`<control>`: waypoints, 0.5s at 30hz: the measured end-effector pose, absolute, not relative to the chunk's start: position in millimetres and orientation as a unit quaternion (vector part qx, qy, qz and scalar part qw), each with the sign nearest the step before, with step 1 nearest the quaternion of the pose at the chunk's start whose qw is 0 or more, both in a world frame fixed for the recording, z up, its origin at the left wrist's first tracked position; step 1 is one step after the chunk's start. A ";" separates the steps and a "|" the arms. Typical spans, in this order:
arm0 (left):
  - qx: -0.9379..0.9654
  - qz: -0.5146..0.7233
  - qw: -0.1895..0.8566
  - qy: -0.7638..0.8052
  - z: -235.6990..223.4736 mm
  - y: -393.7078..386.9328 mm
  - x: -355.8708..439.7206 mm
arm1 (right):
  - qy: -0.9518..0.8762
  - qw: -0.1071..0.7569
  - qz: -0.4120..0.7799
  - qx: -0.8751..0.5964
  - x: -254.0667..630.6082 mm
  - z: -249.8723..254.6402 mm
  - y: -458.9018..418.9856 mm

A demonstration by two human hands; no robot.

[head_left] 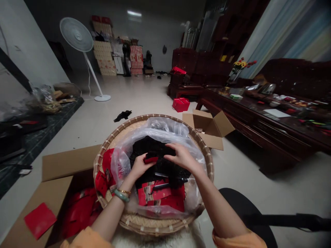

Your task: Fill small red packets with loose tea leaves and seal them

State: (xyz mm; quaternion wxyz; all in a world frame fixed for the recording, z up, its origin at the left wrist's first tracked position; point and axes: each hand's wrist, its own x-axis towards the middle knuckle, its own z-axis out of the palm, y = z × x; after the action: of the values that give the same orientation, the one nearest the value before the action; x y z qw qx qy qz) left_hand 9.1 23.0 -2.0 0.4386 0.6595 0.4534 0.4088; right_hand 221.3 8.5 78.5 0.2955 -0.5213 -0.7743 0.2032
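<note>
The left hand (140,167) is closed in a pinch on a small red packet (151,158), just above a dark heap of what look like dried tea leaves (159,162). The right hand (183,158) is open, its fingers curved down just beside the packet, and it grips nothing that shows. The heap sits in a clear plastic bag (165,136) inside a round woven bamboo tray (155,116), with red sachets (160,196) lying toward the tray's near edge. The packet looks light and thin, so a pinch at its edge should hold it, though its smooth face may slip. The leaves would likely be loose and brittle, better gathered through the bag than squeezed. The thin bag will crumple and cling, and its folds rise around the heap, so it seems easiest to take by its gathered top edge. At the tray's left rim sits a cardboard box (68,165) holding red bags (77,213), which leaves little room on that side. Another open cardboard box (210,125) stands just past the far right rim, while the tile floor (232,172) gives more room to the right.
</note>
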 end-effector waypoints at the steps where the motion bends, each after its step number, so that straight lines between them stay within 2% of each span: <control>1: 0.652 0.405 0.455 0.452 -0.6 22.4 10.9 | -0.778 0.303 0.212 -0.509 216.7 75.0 7.4; 7: 0.589 0.390 0.538 0.460 10.9 18.3 17.1 | -0.720 0.364 0.293 -0.513 186.5 49.0 17.2; 12: 0.536 0.442 0.568 0.442 17.2 19.8 11.1 | -0.640 0.392 0.434 -0.498 185.1 40.4 29.4; 15: 0.488 0.465 0.589 0.445 19.3 20.5 12.1 | -0.598 0.414 0.479 -0.492 183.9 39.0 33.0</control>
State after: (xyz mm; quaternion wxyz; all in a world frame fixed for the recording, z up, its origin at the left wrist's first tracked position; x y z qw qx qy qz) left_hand 12.1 20.5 19.3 0.5892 0.4880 0.4450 0.4654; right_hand 183.9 33.0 39.0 0.4137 -0.4917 -0.5980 0.4791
